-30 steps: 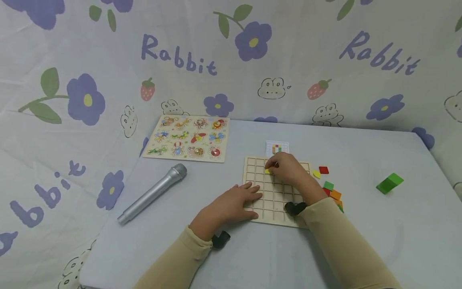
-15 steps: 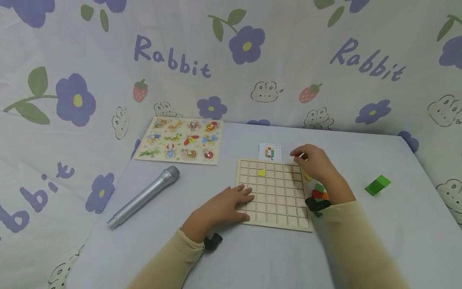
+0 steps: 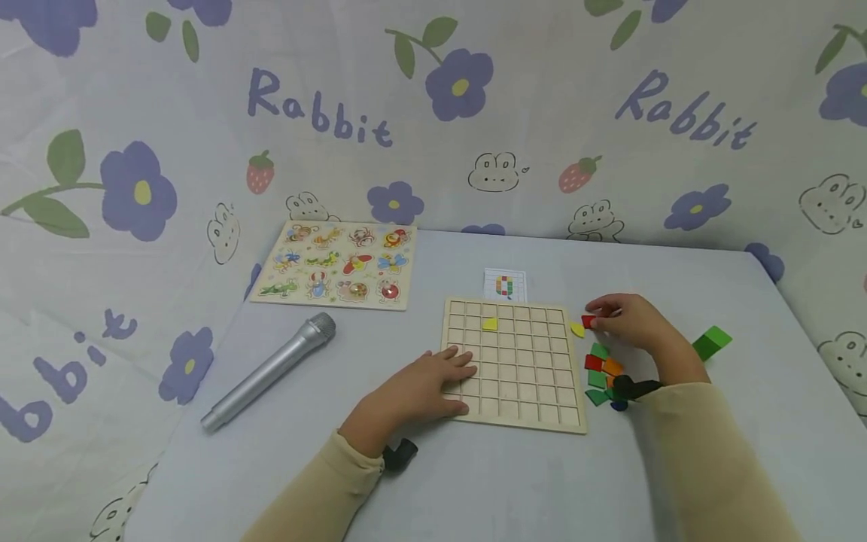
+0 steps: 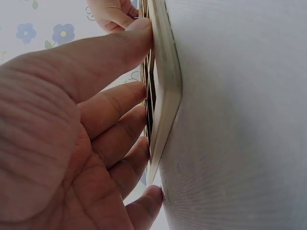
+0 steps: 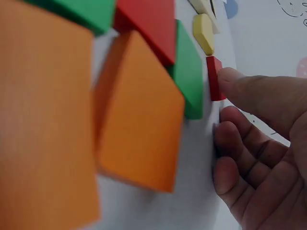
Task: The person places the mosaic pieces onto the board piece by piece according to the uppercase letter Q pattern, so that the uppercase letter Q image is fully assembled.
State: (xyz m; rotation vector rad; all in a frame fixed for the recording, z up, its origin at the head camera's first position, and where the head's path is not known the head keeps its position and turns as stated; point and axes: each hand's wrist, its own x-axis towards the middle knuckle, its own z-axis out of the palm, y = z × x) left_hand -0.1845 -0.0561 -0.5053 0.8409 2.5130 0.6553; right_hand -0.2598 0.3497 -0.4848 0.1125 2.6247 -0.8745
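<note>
My left hand (image 3: pixel 420 388) rests with spread fingers on the left edge of a wooden grid board (image 3: pixel 521 403). In the left wrist view the thumb (image 4: pixel 110 52) lies along the board's rim (image 4: pixel 168 91). Right of the board, my right hand (image 3: pixel 633 325) pinches a red square tile (image 3: pixel 588 322) at the table surface. The right wrist view has the thumb (image 5: pixel 235 82) against this red tile (image 5: pixel 214 79); the index finger is mostly hidden. A yellow rounded tile (image 3: pixel 490 324) sits in a cell near the board's upper left. Another yellow tile (image 3: pixel 577 330) lies beside the board's right edge.
Several green, red, orange and blue tiles (image 3: pixel 596 378) lie by the board's right side, partly under the right wrist. A pattern card (image 3: pixel 504 286) lies behind the board. A green block (image 3: pixel 712 343) stands at right. An insect puzzle (image 3: pixel 335 265) and a silver microphone (image 3: pixel 271 370) lie at left.
The right hand has left the yellow tile in the board and moved right to the red tile outside it. The left hand has stayed on the board; the view has shifted slightly.
</note>
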